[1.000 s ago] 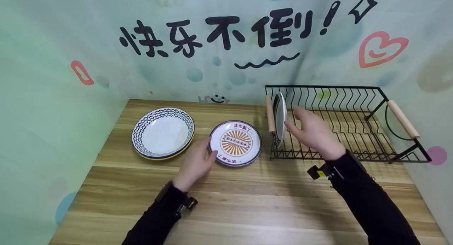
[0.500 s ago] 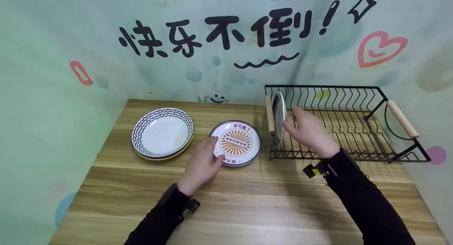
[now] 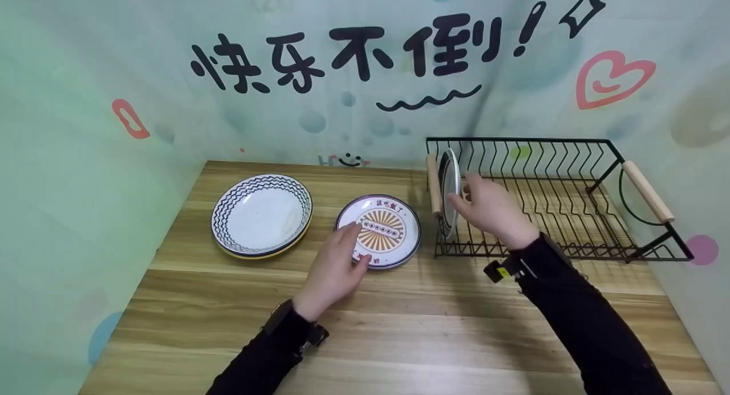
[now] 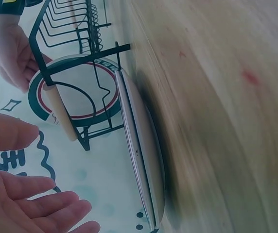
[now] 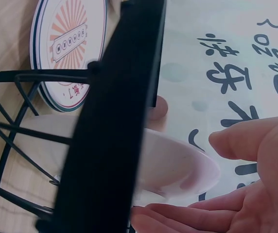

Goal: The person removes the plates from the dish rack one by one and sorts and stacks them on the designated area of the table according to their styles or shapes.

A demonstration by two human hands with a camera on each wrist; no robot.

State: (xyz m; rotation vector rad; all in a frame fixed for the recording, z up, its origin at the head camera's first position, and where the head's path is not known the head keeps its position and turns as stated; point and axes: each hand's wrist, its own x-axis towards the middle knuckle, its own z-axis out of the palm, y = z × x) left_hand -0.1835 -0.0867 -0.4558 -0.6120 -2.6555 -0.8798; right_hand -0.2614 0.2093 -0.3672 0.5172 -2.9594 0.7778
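In the head view my left hand [image 3: 333,272] is over the near-left rim of a small round plate [image 3: 393,229] with an orange sunburst, its fingers relaxed and holding nothing. The left wrist view shows stacked rims at the plate's edge [image 4: 141,150], with the fingers apart from them. A white plate with a dark, red-ringed band [image 4: 76,92] stands on edge at the left end of a black wire dish rack [image 3: 547,212]. My right hand [image 3: 496,210] is at that plate's pale back, thumb and fingers spread near its rim in the right wrist view.
A deep plate with a wavy black border [image 3: 262,215] sits at the left, with a yellow rim showing beneath it. The rack has wooden handles [image 3: 647,192] at both ends. A printed cloth [image 3: 348,115] hangs behind the wooden table [image 3: 388,332].
My left hand has shifted right, from the plate's left edge to over its near-left rim. My right hand has moved slightly left toward the standing plate. The plates have stayed put.
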